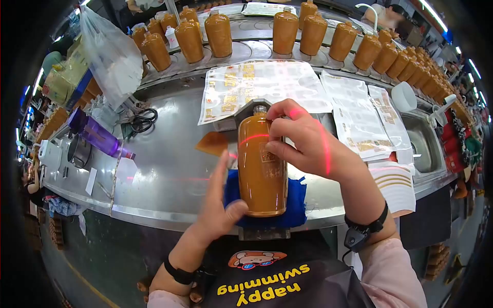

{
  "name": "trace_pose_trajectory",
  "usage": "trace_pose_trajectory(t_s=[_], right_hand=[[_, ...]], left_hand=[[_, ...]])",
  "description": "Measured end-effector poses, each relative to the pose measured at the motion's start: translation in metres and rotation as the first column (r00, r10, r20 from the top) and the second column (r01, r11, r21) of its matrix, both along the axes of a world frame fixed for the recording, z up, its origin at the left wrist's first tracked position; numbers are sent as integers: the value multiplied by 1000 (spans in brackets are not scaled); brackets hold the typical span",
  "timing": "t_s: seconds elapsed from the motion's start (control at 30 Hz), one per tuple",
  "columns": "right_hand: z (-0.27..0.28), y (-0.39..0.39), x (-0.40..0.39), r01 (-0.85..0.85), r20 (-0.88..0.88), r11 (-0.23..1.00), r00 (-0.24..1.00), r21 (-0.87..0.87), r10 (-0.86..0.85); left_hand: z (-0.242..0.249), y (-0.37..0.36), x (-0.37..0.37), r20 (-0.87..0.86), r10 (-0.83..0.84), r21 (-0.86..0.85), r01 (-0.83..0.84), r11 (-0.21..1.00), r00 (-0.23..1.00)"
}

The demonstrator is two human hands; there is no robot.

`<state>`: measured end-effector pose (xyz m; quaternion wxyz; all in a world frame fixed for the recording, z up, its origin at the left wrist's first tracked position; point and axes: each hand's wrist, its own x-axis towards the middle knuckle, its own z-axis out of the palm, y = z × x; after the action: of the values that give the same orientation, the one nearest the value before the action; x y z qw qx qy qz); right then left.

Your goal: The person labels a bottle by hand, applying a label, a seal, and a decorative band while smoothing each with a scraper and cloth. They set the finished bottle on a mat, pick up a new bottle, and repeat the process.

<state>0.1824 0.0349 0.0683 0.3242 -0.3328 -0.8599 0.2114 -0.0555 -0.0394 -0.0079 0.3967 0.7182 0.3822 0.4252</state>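
A glossy brown bottle (254, 169) lies on a blue cloth (295, 203) at the table's front edge, its neck toward a dark metal holder (245, 110). Red laser lines cross the bottle and my hands. My right hand (300, 138) is bent over the bottle's upper right side, thumb and fingers close together near its shoulder; what they hold, if anything, is too small to name. At the bottle's lower left, my left hand (221, 205) has its thumb and fingers apart, the thumb beside the glass. A brown curved piece (213, 143) lies left of the bottle.
Printed label sheets (267, 84) lie behind the bottle, with more sheets (354, 115) to the right. Brown bottles (285, 33) line the conveyor (246, 50). A purple bottle (97, 134), a plastic bag (110, 56) and black cable (144, 120) are at left, a sink (425, 141) at right.
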Motion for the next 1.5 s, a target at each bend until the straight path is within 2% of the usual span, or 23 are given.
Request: trace_pose_trajectory(t_s=[0.07, 0.2, 0.47, 0.57, 0.6, 0.73, 0.9, 1.27, 1.5], right_hand=[[-4, -3, -5, 59, -6, 998, 998, 15, -58], [-10, -7, -11, 116, -40, 991, 993, 68, -113], [-23, -9, -15, 187, -193, 982, 965, 29, -178], [-25, -17, -13, 334, -321, 942, 887, -46, -330], [-24, -22, -9, 349, -284, 937, 902, 31, -326], [-29, -42, -2, 165, -64, 943, 986, 290, -153], [-40, -48, -6, 195, -24, 948, 980, 253, -196], [-44, -45, -8, 228, -65, 961, 973, 154, -220], [-41, -48, -6, 215, -11, 960, 976, 177, -216]], left_hand=[[4, 18, 14, 366, 58, -185, 11, 983, 929], [12, 40, 36, 227, 104, -222, -52, 974, 968], [13, 48, 36, 470, 61, -351, 123, 928, 880], [12, 54, 39, 461, 73, -360, 112, 926, 884], [10, 54, 40, 450, 82, -365, 100, 926, 889], [7, 54, 41, 491, 83, -344, 106, 933, 867], [11, 53, 42, 499, 86, -331, 98, 939, 862], [9, 58, 44, 551, 114, -389, 134, 911, 826], [9, 54, 44, 532, 82, -343, 126, 931, 843]])
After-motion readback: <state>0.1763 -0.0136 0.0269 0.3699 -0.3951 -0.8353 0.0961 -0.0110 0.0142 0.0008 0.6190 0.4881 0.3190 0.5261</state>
